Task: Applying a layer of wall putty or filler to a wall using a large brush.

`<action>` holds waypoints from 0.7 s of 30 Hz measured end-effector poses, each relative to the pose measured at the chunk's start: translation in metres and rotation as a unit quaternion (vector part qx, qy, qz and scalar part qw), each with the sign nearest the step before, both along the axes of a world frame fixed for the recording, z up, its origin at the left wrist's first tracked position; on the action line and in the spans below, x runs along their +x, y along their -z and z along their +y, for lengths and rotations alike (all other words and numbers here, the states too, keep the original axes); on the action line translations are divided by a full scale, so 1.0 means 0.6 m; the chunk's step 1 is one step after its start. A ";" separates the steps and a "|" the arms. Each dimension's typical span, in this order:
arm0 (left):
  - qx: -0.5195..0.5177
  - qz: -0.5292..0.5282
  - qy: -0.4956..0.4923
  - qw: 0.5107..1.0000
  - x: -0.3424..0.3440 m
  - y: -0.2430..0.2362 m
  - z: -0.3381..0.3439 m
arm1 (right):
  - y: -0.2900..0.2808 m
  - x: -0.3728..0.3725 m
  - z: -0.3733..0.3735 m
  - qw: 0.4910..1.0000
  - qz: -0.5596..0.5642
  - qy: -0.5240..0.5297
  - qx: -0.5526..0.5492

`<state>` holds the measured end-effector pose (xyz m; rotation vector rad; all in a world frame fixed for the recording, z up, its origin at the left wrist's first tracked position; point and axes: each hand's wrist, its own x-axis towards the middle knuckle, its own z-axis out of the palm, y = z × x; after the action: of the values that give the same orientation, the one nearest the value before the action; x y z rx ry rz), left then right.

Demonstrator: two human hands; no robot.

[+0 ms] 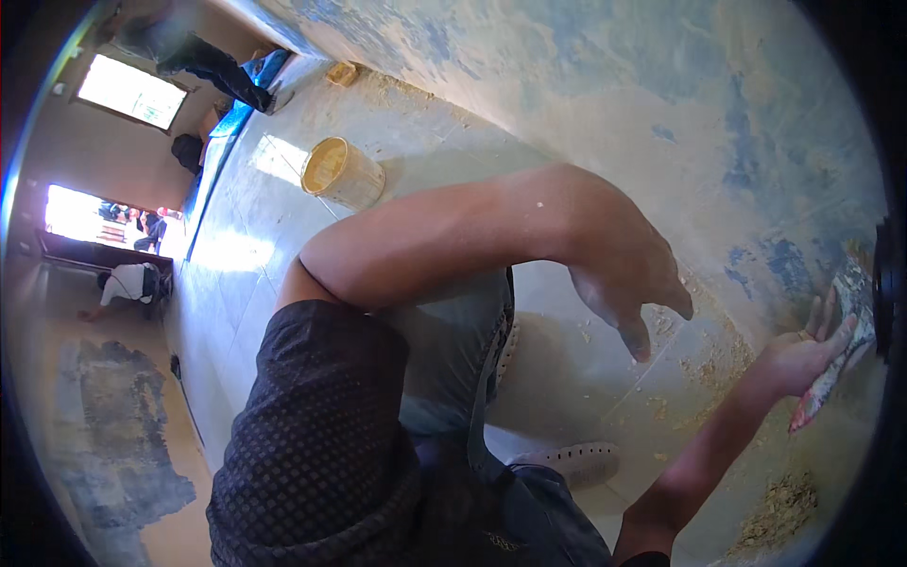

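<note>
My left hand (628, 260) hangs bent at the wrist above the floor, fingers apart and holding nothing. Over at the far right, my right hand (801, 364) is closed on a plaster-caked scraper (855, 293) with a reddish lower end. The scraper is close to the wall (605, 85), which has pale plaster with blue and grey patches. Whether its edge touches the wall I cannot tell.
A plaster-smeared bucket (345, 175) stands on the tiled floor (255, 312). Scraped crumbs (779, 510) lie along the wall's foot. A person (132, 283) crouches at the left; another person (203, 57) stands at the back by blue sheeting (222, 142). My shoes (576, 463) are below me.
</note>
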<state>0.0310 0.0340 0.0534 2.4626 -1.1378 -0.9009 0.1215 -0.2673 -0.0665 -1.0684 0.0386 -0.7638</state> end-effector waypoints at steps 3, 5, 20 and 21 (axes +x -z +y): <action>0.016 0.007 -0.020 1.000 0.002 0.012 0.019 | -0.046 -0.028 0.153 0.978 0.004 0.112 -0.176; -0.018 0.040 -0.006 0.999 0.008 0.015 0.013 | 0.060 -0.001 0.103 0.962 0.044 0.014 -0.269; -0.265 -0.245 -0.617 0.699 0.129 0.276 0.390 | 0.304 -0.230 0.311 0.807 0.358 -0.455 -0.115; -0.372 -0.073 -0.722 0.579 0.109 0.345 0.422 | 0.312 -0.220 0.304 0.805 0.361 -0.458 -0.115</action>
<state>0.0963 0.2870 -0.1538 1.7389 0.6080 0.3026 -0.0107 -0.0850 -0.2536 -1.3767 0.0701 0.5575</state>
